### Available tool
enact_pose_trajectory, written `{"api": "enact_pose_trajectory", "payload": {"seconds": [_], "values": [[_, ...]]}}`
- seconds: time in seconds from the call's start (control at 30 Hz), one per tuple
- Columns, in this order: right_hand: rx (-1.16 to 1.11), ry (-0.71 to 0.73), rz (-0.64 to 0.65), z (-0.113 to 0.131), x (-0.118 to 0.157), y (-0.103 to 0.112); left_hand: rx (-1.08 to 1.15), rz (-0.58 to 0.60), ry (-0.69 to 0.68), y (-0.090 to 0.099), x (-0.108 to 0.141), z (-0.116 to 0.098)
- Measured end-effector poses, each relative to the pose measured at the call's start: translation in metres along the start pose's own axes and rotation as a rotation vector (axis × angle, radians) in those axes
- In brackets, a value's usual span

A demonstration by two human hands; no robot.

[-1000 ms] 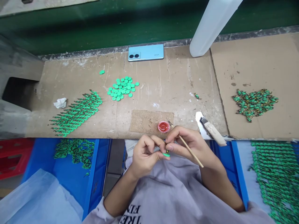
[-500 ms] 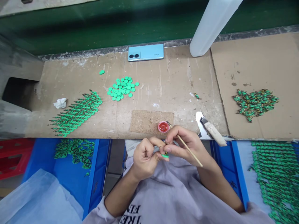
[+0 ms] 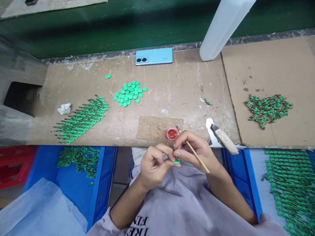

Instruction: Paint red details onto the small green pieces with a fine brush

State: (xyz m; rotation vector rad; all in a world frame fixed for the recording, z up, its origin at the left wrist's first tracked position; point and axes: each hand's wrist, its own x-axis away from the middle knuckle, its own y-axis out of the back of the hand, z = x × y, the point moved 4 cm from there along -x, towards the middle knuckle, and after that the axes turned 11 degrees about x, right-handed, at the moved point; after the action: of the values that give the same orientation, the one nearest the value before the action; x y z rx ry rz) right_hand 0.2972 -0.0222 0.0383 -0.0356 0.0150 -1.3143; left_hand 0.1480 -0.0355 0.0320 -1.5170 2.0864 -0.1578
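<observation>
Between the thumb and fingers of my left hand (image 3: 156,167) is a small figurine on a round green base (image 3: 176,162), mostly covered by fingertips. My right hand (image 3: 194,152) is closed around a thin wooden paintbrush (image 3: 197,155), its dark tip pointing away from me. The right thumb and forefinger also meet at the figurine's upper part; whether they grip it cannot be made out. Just beyond the hands, a small cup of red liquid (image 3: 172,133) stands on a cork-like board (image 3: 152,127), with the brush tip beside its rim.
Green discs (image 3: 129,93) and rows of based figurines (image 3: 82,119) lie left. A knife (image 3: 223,137), a loose figurine (image 3: 207,102) and a figurine heap (image 3: 269,109) lie right. A phone (image 3: 155,56) and white post (image 3: 222,32) stand behind. Blue bins (image 3: 102,183) flank my lap.
The figurine in my fingers has shifted slightly right and up, with its base more level. The brush has tilted a little with my right hand. Things on the table stay put.
</observation>
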Motion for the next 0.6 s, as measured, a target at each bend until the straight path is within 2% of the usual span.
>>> {"api": "enact_pose_trajectory", "payload": {"seconds": [0.13, 0.3, 0.4, 0.6], "values": [[0.010, 0.017, -0.001, -0.0007, -0.0004, 0.0003, -0.050, -0.014, -0.068, 0.0015, 0.0015, 0.0007], [0.001, 0.015, 0.005, -0.0024, 0.0011, 0.0023, -0.060, -0.058, -0.044, 0.0014, -0.0004, 0.0002], [0.002, 0.033, 0.013, -0.0020, 0.0014, 0.0038, -0.065, -0.027, -0.017, 0.0011, -0.0017, 0.0004], [-0.041, 0.060, 0.023, -0.0019, 0.0017, 0.0047, -0.153, 0.025, -0.055, 0.0030, -0.0036, -0.0017]]}}
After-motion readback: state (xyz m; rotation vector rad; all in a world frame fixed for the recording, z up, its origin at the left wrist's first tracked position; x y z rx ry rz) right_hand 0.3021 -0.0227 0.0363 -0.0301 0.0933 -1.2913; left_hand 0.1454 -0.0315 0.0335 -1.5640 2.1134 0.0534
